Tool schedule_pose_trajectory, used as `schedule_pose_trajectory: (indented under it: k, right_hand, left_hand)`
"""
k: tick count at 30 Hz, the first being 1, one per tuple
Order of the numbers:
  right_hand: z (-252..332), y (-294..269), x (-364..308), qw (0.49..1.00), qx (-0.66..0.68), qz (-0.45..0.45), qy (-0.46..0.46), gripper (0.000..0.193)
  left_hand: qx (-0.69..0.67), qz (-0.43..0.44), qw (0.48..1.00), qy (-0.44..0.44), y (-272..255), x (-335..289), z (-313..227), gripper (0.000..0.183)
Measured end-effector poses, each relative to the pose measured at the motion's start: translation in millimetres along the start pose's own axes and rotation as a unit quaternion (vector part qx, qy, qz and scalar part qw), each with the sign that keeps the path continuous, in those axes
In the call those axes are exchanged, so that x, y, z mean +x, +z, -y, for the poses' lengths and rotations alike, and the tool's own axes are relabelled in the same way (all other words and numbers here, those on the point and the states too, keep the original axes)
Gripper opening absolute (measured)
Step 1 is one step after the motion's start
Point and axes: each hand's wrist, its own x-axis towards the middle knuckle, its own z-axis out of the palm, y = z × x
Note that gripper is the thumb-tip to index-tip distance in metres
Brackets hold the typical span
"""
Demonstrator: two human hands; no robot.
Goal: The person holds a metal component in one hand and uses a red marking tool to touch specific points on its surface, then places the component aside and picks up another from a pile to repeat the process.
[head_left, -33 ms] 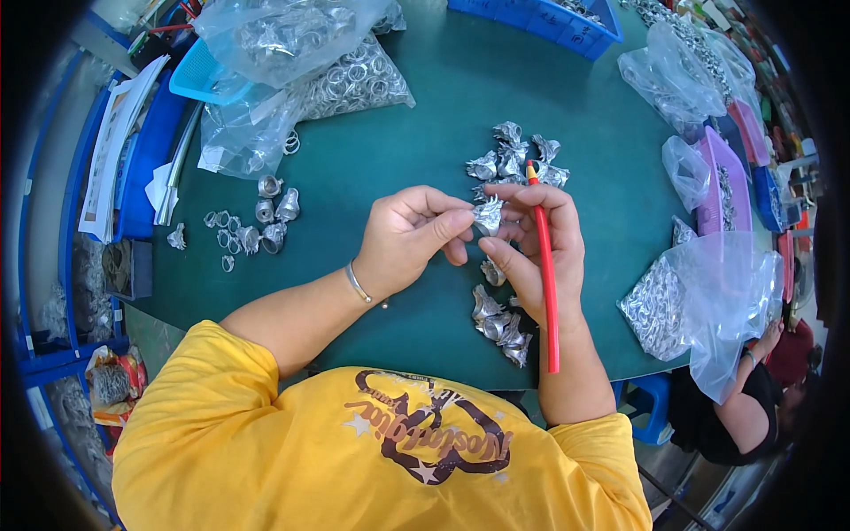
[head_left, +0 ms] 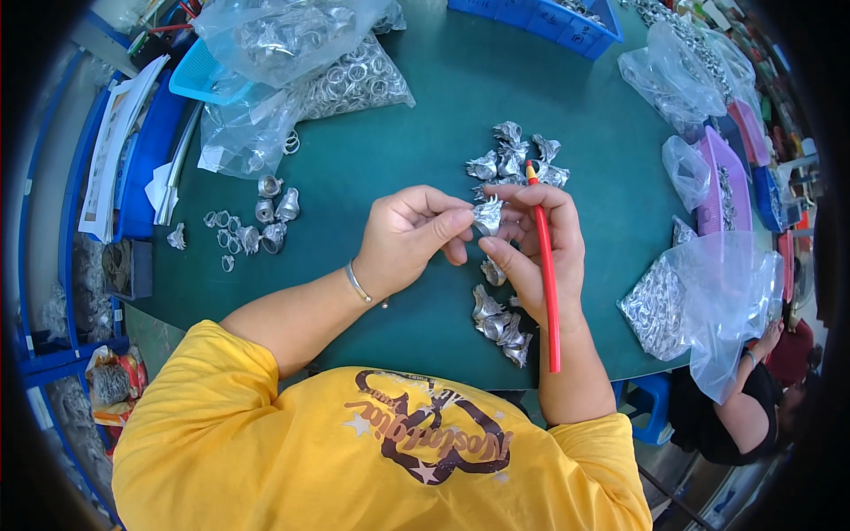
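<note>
A silver ring with a large spiky head is held up above the table. My left hand is closed, pinching the ring's left side between thumb and index finger. My right hand steadies its other side with thumb and fingertips. A long red pencil, its pale tip pointing away from me, also rests in the right hand, between the fingers. Beyond this hand lies a group of similar silver rings. Nearer me, by the right wrist, is another group of rings. The fingers partly hide the held ring's band.
Left on the green table lie several rings and thin bands. Clear bags of rings stand at the far left, a blue bin at the back. Bags and a pink basket line the right; a person sits there.
</note>
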Motion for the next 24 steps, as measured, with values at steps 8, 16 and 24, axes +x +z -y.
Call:
schedule_pose_trajectory:
  k: [8,16,24]
  right_hand:
    - [-3.1,-0.7,-0.4,0.998,0.039,-0.023,0.037,0.047]
    - [-2.4,3.8,-0.7,0.999,0.025,-0.026,0.021,0.042]
    - [-4.2,0.2,-1.8,1.0,0.003,-0.023,0.014,0.041]
  left_hand:
    - [-0.034,0.001,0.999,0.026,2.1,0.7,1.3,0.016]
    - [-0.001,-0.005,1.0,-0.004,0.9,1.7,0.6,0.02]
    - [-0.021,-0.018,0.999,-0.026,0.4,2.5,-0.3,0.018]
